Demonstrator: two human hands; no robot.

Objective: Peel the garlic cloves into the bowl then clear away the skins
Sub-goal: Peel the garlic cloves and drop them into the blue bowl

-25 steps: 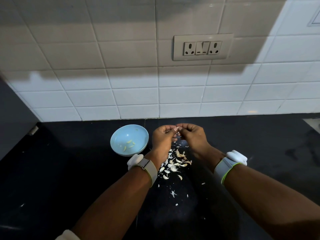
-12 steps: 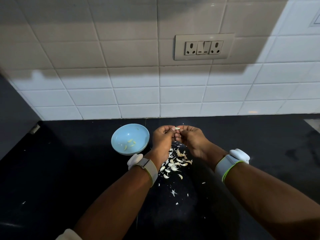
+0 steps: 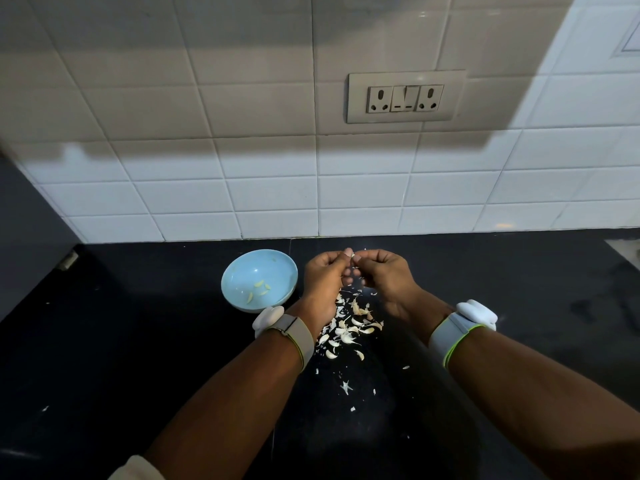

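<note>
Since a moment ago our left hand (image 3: 325,271) and right hand (image 3: 386,271) have barely shifted, both pinching a small pale garlic clove (image 3: 353,255) above papery skins (image 3: 346,329) on the glossy black tabletop (image 3: 138,341), beside the smooth round blue bowl (image 3: 242,275) below white tiles (image 3: 242,195).

No legible txt or labels anywhere.

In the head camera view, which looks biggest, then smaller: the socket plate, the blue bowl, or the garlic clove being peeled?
1. Socket plate
2. Blue bowl
3. Garlic clove, tiny between both hands
</note>
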